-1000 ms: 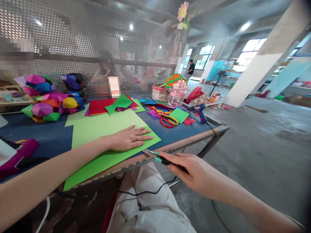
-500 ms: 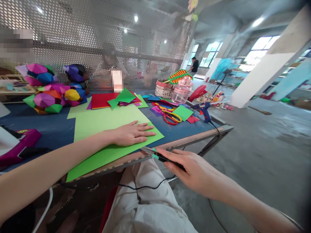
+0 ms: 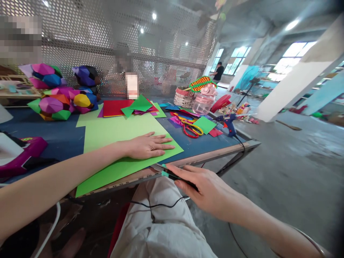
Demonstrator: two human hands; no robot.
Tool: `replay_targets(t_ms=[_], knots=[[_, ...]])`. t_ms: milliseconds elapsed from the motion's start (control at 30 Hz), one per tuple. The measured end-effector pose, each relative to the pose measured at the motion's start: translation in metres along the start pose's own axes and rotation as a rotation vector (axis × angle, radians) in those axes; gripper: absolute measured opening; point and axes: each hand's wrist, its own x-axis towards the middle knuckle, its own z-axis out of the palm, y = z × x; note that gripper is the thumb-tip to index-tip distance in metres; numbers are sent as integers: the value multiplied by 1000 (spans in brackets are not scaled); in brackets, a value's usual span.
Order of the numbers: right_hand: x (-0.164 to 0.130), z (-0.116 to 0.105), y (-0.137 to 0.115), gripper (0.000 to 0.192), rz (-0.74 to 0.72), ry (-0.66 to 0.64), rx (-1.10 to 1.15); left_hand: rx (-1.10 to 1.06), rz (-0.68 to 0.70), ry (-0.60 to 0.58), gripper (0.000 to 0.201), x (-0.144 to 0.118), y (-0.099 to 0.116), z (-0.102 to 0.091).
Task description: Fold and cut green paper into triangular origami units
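My left hand (image 3: 146, 145) lies flat with its fingers stretched out on a large sheet of green paper (image 3: 113, 176). The sheet's near edge hangs slightly over the table's front rim at the left. A utility knife (image 3: 176, 176) with a black body and teal parts is gripped in my right hand (image 3: 205, 188). Its blade (image 3: 156, 167) points left, by the paper's near edge and the table rim; whether it touches the paper I cannot tell. Under the green sheet or as part of its stack, paler green paper (image 3: 99, 138) extends toward the back.
Red-and-yellow scissors (image 3: 192, 129) lie beside coloured paper pieces. A blue glue gun (image 3: 229, 125) with a cord stands near the right corner, behind it a pink bottle (image 3: 203, 104). Folded paper balls (image 3: 55, 107) and a magenta device (image 3: 34, 152) are on the left. A person (image 3: 219, 72) stands far back.
My right hand has moved left with the utility knife, along the paper's near edge. My left hand stays flat on the sheet. The whole view has shifted slightly.
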Motion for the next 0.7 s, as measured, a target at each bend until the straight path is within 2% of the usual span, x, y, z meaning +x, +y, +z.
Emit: replay_targets(t_ms=[367,567,700], knots=[[0,-1,-2,48,24,6,-21,-17,-21,-4,51,8,0,-1],[-1,-5,17,48,96,48,-64,16,-9,-8,53,44,-8,-3],[1,-16,24,47,126,34,-94,76,1,54,55,68,-12,-6]])
